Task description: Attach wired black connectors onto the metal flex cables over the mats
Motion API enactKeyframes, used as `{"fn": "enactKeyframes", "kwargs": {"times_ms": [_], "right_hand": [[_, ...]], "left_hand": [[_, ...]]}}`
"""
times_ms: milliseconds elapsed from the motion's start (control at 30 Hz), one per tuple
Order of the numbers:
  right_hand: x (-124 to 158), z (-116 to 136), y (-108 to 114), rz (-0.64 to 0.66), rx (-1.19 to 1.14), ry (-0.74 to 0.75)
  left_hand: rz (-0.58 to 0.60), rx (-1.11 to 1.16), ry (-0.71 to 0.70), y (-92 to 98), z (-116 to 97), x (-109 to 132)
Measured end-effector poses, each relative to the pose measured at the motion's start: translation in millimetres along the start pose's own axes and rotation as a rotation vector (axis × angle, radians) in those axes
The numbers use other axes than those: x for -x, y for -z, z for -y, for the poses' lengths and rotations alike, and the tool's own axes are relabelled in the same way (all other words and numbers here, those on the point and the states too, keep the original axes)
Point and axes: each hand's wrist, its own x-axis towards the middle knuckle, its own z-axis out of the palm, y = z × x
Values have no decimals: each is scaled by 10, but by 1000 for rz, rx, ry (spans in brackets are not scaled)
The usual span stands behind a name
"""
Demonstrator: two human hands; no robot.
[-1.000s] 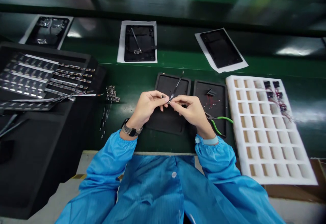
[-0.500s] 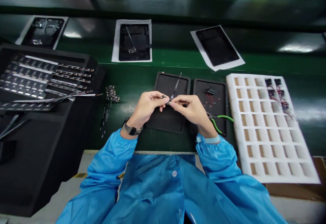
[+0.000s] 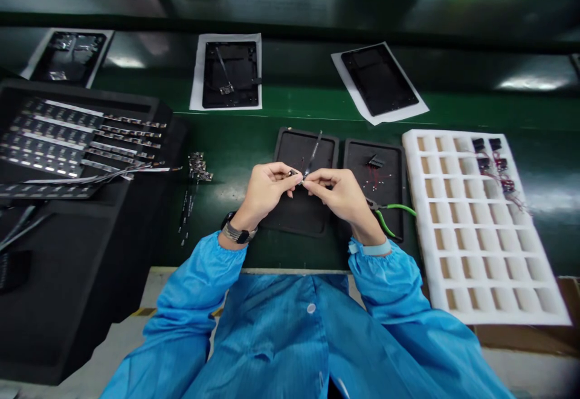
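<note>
Fingertips of my left hand [image 3: 269,188] pinch a small circuit board, mostly hidden behind them. Close beside it, my right hand [image 3: 334,192] pinches the same piece at the foot of its dark flat ribbon cable [image 3: 313,154], which sticks up and away from me. Both hands are over a shallow black tray [image 3: 296,214]. To the right, a second black tray [image 3: 356,160] holds a small black part with thin red wires [image 3: 375,163]. Green-handled pliers [image 3: 385,211] rest across that tray's lower edge.
Several circuit boards with ribbons [image 3: 198,166] lie left of my hands. A black foam box [image 3: 113,217] bears rows of ribbon strips. On the right stands a white foam tray [image 3: 489,230] with wired black parts. Tablet-like panels [image 3: 230,75] lie on white sheets along the back.
The panels on their white sheets have shifted slightly left. My left wrist has turned and moved a little to the right. Both hands keep their pinch on the board.
</note>
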Motion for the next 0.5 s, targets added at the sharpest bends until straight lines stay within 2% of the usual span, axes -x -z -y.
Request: {"fn": "enactKeyframes", "kwargs": {"times_ms": [300, 500], "right_hand": [[17, 43, 22, 21, -116, -40], [28, 16, 33, 47, -124, -63]], "left_hand": [[89, 165, 114, 31, 37, -29], [106, 194, 122, -2, 40, -12]]}}
